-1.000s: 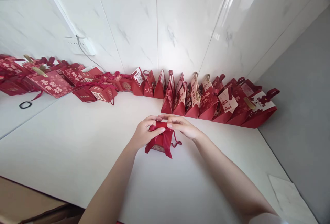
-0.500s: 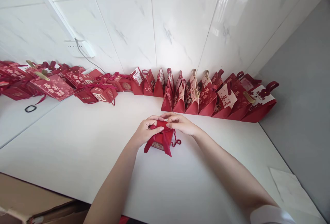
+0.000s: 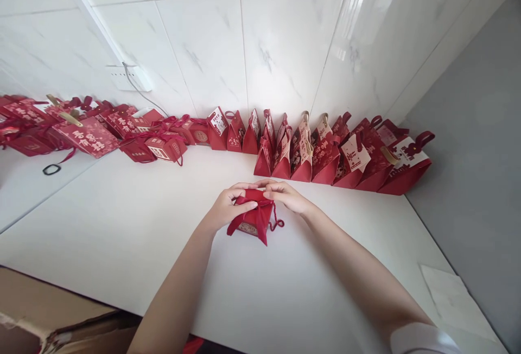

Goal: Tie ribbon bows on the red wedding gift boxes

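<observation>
A small red gift box with a gold pattern on its front side rests on the white table in front of me. Red ribbon crosses its top, with loose ends hanging over the front. A thin twisted red cord sticks out at its right side. My left hand grips the box from the left, thumb lying over the ribbon. From the right, my right hand holds its far right edge, thumb on top. Fingertips of both hands meet behind the box, partly hidden.
Triangular red gift boxes with loop handles line the tiled wall. Ribbon-tied boxes and more red boxes stand to the left, near a black ring. A cardboard box sits below the table's front left edge.
My right thumb has shifted slightly right, from near the ribbon knot towards the box's right edge. The box stays in both hands. The whole view has shifted a little.
</observation>
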`<control>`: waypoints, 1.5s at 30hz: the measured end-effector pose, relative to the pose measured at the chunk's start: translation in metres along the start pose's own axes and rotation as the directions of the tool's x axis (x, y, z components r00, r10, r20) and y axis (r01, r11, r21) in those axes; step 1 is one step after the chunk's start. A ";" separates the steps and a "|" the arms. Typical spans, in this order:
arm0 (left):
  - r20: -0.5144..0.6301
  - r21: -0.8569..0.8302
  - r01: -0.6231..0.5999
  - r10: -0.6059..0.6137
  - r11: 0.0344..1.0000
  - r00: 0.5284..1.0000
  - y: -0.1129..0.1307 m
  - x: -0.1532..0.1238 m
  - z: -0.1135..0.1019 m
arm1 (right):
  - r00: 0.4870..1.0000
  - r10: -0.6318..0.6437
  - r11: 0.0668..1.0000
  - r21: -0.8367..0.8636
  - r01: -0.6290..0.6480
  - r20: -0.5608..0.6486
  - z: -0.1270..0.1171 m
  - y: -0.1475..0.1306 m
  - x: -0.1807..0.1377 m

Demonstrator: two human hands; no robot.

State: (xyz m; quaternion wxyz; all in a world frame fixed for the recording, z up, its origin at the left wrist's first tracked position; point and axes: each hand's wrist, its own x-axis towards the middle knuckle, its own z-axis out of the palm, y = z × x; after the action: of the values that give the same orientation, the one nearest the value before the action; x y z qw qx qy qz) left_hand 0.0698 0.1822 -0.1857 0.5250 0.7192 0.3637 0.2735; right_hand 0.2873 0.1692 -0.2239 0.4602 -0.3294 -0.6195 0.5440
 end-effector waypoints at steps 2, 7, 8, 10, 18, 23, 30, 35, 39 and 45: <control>-0.014 -0.087 -0.018 0.017 0.996 1.000 -0.001 0.000 -0.004 | 1.000 0.007 1.000 0.017 -0.007 0.002 -0.002 -0.008 -0.002; -0.064 -0.129 -0.046 0.038 0.991 0.997 -0.006 0.000 -0.012 | 0.997 0.064 0.998 -0.014 -0.063 0.041 -0.008 -0.016 -0.004; -0.058 -0.126 -0.028 0.021 0.992 0.998 -0.006 0.000 -0.013 | 0.996 0.069 0.997 -0.021 -0.068 0.054 -0.009 -0.016 -0.003; -0.045 -0.118 0.012 -0.017 0.993 0.999 -0.008 -0.001 -0.014 | 0.995 0.067 0.998 -0.024 -0.065 0.077 -0.009 -0.014 -0.003; -0.021 -0.017 0.042 -0.043 0.999 0.999 -0.012 -0.003 -0.018 | 0.996 0.080 0.997 -0.025 -0.079 0.035 -0.001 -0.016 -0.001; -0.130 -0.086 0.008 -0.019 0.996 0.991 -0.010 -0.003 -0.013 | 0.996 0.061 0.996 -0.070 -0.057 0.060 -0.002 -0.019 -0.002; -0.145 0.182 -0.040 0.067 0.982 0.987 -0.003 -0.005 0.003 | 0.995 0.035 0.990 -0.138 -0.022 0.090 -0.005 -0.016 -0.003; -0.089 0.184 -0.041 0.058 0.982 0.994 -0.001 -0.005 0.007 | 0.999 0.021 0.998 -0.060 -0.018 0.037 0.003 -0.016 0.000; -0.074 0.189 -0.029 0.044 0.982 0.996 -0.002 -0.004 0.008 | 0.998 0.051 0.999 -0.018 -0.052 -0.033 0.007 -0.010 0.001; -0.069 0.193 -0.023 0.037 0.981 0.997 -0.005 -0.003 0.006 | 0.993 0.092 0.996 -0.006 -0.093 -0.077 0.008 -0.004 0.002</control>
State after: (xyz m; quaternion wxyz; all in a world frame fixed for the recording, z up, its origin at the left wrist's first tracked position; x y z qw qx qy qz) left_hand 0.0717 0.1768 -0.1920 0.4353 0.7617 0.3963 0.2706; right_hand 0.2794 0.1669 -0.2191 0.4563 -0.3804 -0.5880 0.5489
